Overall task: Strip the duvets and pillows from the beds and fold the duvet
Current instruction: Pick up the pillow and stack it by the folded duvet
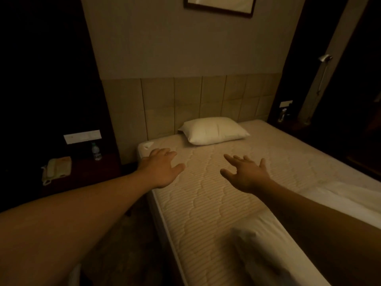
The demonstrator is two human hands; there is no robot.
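1. Head view, step in hand: both bare arms stretch out over the mattress (pixel 206 195) toward the pillow (pixel 214 131), which lies at the head edge of the bed, against the padded headboard (pixel 185 100). The left hand (pixel 161 169) hovers near the bed's left head corner, fingers spread and relaxed, holding nothing. The right hand (pixel 246 174) is just as spread and bare, nearer the middle of the bed. Most of the mattress is already stripped to its quilted top, so this looks like the reach for the last pillow.
2. Next move, as a judgement: the hands need to travel further toward the head edge and close on the pillow's two near corners or sides, then lift it clear of the bed.
3. White bedding (pixel 338 201) lies bunched along the bed's right side and foot end; whether it is the duvet or a sheet is hard to tell.
4. Hard to make out: the room is dim. The nightstand (pixel 86 168) beside the bed's left edge carries a telephone (pixel 56 169) and a water bottle (pixel 96 151). The blurred pale shape at the foot edge is unclear, and the framed picture (pixel 219 6) is cut off at the top.
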